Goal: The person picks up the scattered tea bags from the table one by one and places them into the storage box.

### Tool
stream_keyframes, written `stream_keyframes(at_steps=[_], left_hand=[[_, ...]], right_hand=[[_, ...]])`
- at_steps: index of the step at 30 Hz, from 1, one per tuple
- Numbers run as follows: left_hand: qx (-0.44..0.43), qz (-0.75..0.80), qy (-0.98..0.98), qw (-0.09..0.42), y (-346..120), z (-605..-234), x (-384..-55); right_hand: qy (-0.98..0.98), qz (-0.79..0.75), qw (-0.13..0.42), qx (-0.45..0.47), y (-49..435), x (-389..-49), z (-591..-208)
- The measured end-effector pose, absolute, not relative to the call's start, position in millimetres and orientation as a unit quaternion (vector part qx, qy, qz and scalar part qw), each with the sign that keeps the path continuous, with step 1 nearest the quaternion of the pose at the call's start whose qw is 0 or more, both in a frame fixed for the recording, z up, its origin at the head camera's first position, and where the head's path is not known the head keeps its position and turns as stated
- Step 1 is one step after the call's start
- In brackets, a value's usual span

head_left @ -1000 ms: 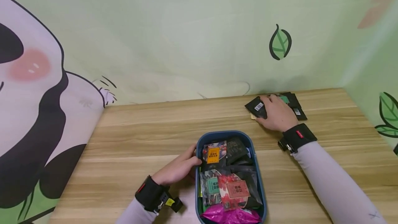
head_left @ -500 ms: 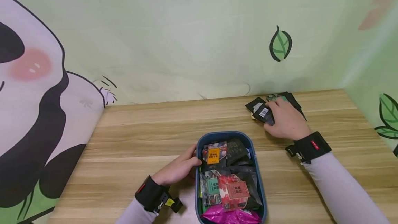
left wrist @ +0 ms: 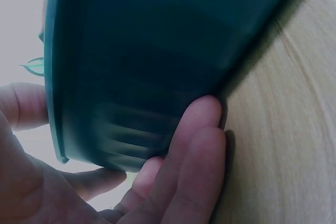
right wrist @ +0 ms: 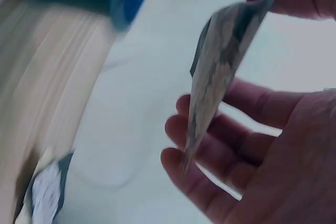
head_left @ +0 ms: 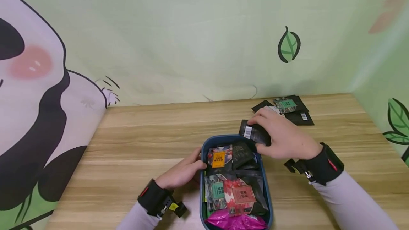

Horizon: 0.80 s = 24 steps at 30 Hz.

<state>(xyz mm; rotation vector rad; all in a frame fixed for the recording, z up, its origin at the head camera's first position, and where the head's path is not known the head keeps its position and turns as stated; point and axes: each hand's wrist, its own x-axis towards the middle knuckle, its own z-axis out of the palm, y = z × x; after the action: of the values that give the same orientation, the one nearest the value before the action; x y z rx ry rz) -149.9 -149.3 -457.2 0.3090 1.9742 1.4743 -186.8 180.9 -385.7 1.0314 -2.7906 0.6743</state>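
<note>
My right hand (head_left: 284, 139) pinches a small black packet (head_left: 260, 135) with a white barcode label, just above the bin's far right corner. In the right wrist view the packet (right wrist: 218, 66) is edge-on between thumb and fingers, its side patterned. My left hand (head_left: 179, 176) holds the left side of the blue plastic bin (head_left: 202, 191), thumb at the rim. The left wrist view has its fingertips against the bin's outer wall (left wrist: 157, 40), low near the table. Inside lie an orange-label packet (head_left: 219, 159), a red-label packet (head_left: 241, 195), a green-label packet (head_left: 218, 190) and a shiny magenta packet (head_left: 236, 221).
Several more black packets (head_left: 300, 117) lie overlapping at the table's back edge, one with a green label (head_left: 287, 105). The wooden table (head_left: 143, 130) meets a pale green backdrop (head_left: 207, 45) printed with a panda and leaves.
My right hand has picked up a black packet from the pile at the back and brought it forward and left to the bin. The left hand has stayed on the bin.
</note>
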Motion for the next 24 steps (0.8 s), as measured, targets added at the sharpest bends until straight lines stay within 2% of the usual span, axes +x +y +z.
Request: stream_keyframes(at_steps=[14,24], left_hand=[[0.122,0.566,0.751,0.318,-150,-457,-150],[0.118,0.565,0.754,0.313,-150,-453,-148]], right_hand=[[-0.832,0.254,0.002,0.494,135,-133,-373],[-0.818,0.253,-0.012,0.516,123,-119,-375]])
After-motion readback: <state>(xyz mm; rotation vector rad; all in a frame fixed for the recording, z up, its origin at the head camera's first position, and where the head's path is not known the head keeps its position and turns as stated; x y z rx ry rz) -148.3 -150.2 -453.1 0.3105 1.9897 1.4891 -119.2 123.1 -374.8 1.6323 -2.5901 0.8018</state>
